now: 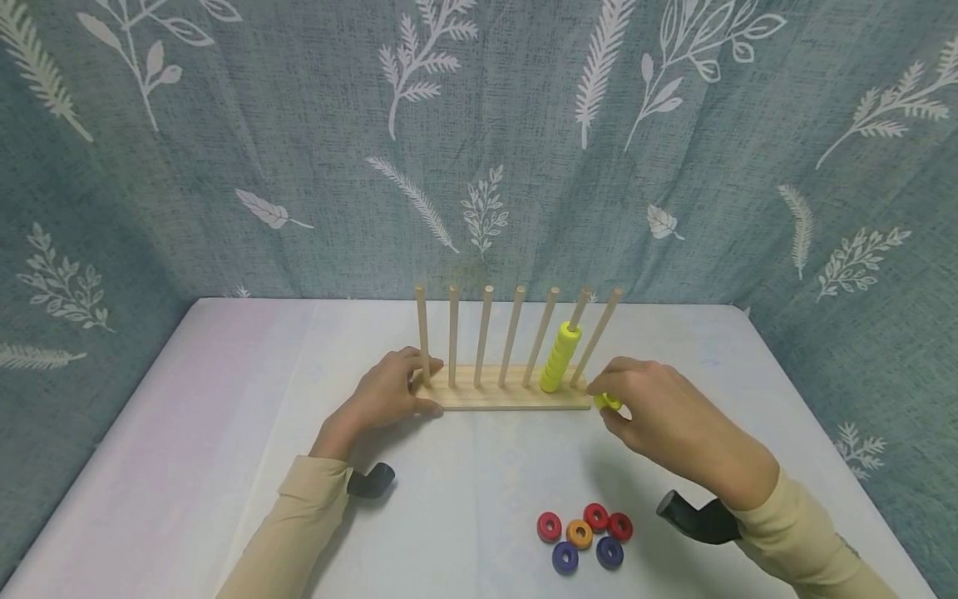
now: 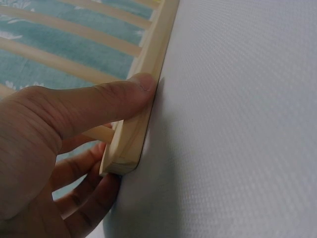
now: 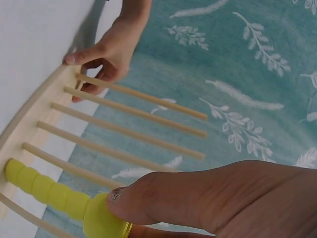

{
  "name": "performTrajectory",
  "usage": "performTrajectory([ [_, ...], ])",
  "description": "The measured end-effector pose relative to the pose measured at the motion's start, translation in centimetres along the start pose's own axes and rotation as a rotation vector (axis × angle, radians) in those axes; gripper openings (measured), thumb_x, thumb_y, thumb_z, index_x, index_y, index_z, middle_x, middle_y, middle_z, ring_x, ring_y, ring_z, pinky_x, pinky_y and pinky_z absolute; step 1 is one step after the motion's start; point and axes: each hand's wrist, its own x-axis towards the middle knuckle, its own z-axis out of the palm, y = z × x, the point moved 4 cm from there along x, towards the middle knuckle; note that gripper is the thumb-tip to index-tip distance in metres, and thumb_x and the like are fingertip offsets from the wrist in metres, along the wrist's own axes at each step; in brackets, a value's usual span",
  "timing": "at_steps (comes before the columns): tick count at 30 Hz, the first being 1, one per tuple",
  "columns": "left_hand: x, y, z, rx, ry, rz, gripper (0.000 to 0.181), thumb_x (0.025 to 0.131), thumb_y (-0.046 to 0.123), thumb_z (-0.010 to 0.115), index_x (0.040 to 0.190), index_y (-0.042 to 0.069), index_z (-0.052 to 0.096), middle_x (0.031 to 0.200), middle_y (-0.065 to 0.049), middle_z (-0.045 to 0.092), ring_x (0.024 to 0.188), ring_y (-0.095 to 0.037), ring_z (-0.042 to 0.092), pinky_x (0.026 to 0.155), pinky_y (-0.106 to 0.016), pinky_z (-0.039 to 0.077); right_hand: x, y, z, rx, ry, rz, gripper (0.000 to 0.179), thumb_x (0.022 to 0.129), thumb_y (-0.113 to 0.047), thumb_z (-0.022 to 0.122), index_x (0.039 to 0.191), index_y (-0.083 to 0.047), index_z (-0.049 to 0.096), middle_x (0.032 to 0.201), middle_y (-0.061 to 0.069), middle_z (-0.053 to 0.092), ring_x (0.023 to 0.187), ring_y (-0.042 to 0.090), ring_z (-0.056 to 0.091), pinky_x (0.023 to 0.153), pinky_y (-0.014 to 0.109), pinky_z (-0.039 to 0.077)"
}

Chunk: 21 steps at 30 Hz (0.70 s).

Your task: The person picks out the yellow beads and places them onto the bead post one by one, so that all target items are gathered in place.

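A wooden peg rack (image 1: 516,399) with several upright dowels stands on the white table. My left hand (image 1: 389,391) grips the left end of its base, thumb along the front edge in the left wrist view and fingers behind. A stack of yellow rings (image 1: 560,358) sits on the second dowel from the right. By the rack's right end, my right hand (image 1: 659,416) pinches another yellow ring (image 3: 101,218) between thumb and fingers. The hand partly hides this ring in the head view.
In front of the rack lie three red rings (image 1: 550,527), one orange ring (image 1: 580,534) and two dark blue rings (image 1: 565,558). A blue-green curtain (image 1: 479,150) with white leaf prints hangs behind and beside the table (image 1: 247,366). A black strap piece (image 1: 699,520) sticks out at the right wrist.
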Motion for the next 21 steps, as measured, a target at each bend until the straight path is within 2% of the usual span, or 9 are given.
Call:
performTrajectory([
  [21,-0.1,0.1,-0.1,0.009,-0.004,-0.019,0.066,0.07,0.026,0.093,0.129,0.011,0.068,0.13,-0.01,0.061,0.114,-0.031,0.056,0.087,-0.045,0.047,1.3,-0.2,-3.1,-0.015,0.051,-0.035,0.029,0.074,0.009,0.08,0.1,-0.003,0.077,0.098,0.009,0.071,0.078,0.019,0.066,0.063,0.035,0.054],
])
